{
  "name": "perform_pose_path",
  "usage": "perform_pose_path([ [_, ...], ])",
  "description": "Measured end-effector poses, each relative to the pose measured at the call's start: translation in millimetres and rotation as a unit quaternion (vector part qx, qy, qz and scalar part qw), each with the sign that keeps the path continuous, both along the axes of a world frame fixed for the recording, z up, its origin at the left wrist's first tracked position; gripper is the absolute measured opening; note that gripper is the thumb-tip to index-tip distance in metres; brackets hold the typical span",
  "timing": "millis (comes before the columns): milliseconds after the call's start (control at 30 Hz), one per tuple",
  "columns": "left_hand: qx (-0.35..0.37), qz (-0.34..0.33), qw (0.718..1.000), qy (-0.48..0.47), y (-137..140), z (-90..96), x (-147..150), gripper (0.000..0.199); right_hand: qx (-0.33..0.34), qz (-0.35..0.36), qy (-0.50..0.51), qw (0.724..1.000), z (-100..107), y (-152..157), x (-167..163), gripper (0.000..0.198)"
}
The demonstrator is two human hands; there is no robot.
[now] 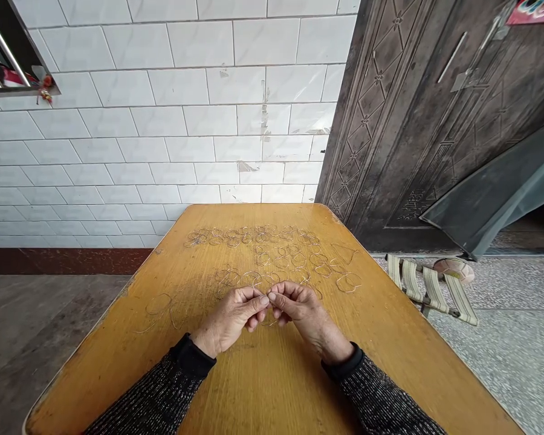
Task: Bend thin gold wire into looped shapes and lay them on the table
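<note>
Left hand (236,317): bare, knuckles bent, thumb and forefinger clamped together on a thin wire.
Right hand (301,308): bare, mirroring the left, its thumb and forefinger pinched on the same wire, the two sets of fingertips almost meeting.
Held wire (268,295): hair-thin, over the middle of the table; its full shape is hidden by the fingers.
Sleeves (158,386): dark knit flecked with pale threads, plain black cuffs.
Table (254,386): yellow-brown, wood-grained, glossy, with rounded far corners and worn edges.
Wire loops (260,235): thin, rounded, petal-like, in a crowded far row and looser groups nearer the hands.
Loose wire (158,308): curling strands, left of the left hand.
Wall (199,45): white glossy tiles, some chipped or stained.
Door (390,151): dark, embossed with diamonds.
Stool (430,284): striped woven straps.
Count: two hands, two sleeves, one table, one stool, four straps showing on it; the loops overlap too much to count.
</note>
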State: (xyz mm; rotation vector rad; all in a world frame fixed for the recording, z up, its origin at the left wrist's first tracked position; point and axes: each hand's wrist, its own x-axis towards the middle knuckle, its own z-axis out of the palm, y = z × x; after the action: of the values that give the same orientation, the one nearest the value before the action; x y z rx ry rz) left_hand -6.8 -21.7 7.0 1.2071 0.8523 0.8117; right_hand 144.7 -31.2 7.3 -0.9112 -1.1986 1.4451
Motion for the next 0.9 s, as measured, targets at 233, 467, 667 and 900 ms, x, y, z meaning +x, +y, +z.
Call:
perform_pose_path([
  [233, -0.096, -0.038, 0.992, -0.068, 3.1, 3.6, -7.6, 0.026, 0.001, -0.021, -0.033, 0.999, 0.6, 2.7, 2.4, 0.038],
  [467, -0.191, -0.061, 0.97, -0.139, 3.1, 1.0, -6.0, 0.015, 0.005, -0.027, -0.046, 0.999, 0.1, 3.2, 2.2, 0.037],
  [667, -0.191, -0.052, 0.963, -0.184, 1.4, -4.0, -3.5, 0.016, -0.012, -0.036, -0.017, 0.999, -0.8, 3.7, 4.0, 0.034],
  [900, -0.166, -0.032, 0.969, -0.178, 1.0, -8.7, -2.7, 0.021, -0.026, -0.031, -0.006, 0.999, 0.2, 3.7, 5.5, 0.035],
])
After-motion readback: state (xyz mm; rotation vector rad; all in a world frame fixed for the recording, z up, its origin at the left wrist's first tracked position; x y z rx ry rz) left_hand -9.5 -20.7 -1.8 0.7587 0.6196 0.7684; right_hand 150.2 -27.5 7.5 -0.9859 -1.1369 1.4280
